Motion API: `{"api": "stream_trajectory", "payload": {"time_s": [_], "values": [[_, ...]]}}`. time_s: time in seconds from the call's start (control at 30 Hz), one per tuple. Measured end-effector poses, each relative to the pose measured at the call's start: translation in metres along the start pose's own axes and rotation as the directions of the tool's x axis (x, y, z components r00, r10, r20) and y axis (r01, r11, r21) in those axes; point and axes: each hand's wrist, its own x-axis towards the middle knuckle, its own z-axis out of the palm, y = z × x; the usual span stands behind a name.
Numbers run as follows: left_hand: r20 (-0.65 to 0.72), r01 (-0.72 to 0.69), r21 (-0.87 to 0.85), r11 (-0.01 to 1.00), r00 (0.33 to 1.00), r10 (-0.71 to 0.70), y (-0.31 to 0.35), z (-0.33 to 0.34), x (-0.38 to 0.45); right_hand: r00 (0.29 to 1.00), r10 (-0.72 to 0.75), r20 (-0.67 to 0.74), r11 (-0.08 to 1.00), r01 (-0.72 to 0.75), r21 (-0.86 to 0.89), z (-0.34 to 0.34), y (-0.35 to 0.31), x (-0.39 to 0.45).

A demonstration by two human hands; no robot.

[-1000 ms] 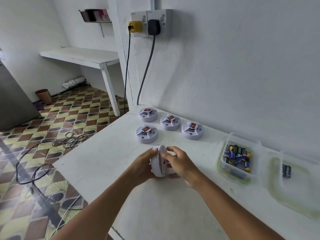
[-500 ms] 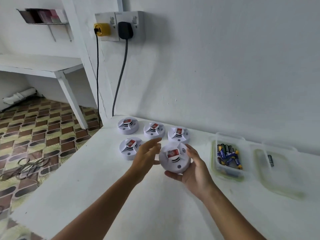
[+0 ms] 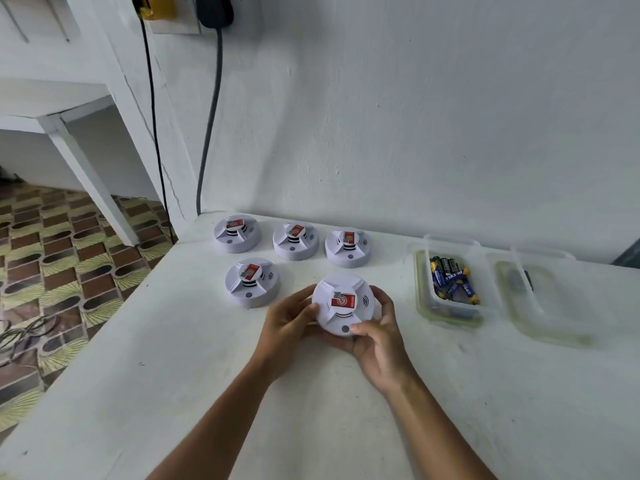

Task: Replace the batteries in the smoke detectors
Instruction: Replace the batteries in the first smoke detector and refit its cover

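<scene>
Between our hands: smoke detector, face up, base hidden underneath.
Grip: left hand and right hand clasp its rim.

At my eleven o'clock a yellow plug and a black plug sit in the wall, cords hanging; patterned floor tiles at nine.

Counted on the counter: 5 white smoke detectors, 3 in a row along the back edge, 1 nearer the left edge, and 1 held in 2 hands. Toward the right edge stand 2 clear plastic containers. The first holds a pile of batteries, number not countable; the second's contents are blurred.
</scene>
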Motion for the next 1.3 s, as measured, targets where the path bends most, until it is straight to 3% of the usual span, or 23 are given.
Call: {"api": "stream_trajectory", "payload": {"time_s": [0.57, 1.3], "values": [[-0.026, -0.025, 0.055, 0.998, 0.999, 0.027, -0.0020, -0.0050, -0.0067, 0.998, -0.045, -0.032, 0.989, 0.040, -0.139, 0.0043, 0.0055, -0.0014], [-0.026, -0.030, 0.060, 0.998, 0.999, 0.031, 0.0003, 0.0011, -0.0074, 0.999, -0.045, -0.029, 0.988, 0.040, -0.148, -0.0010, 0.0037, -0.0018]]}}
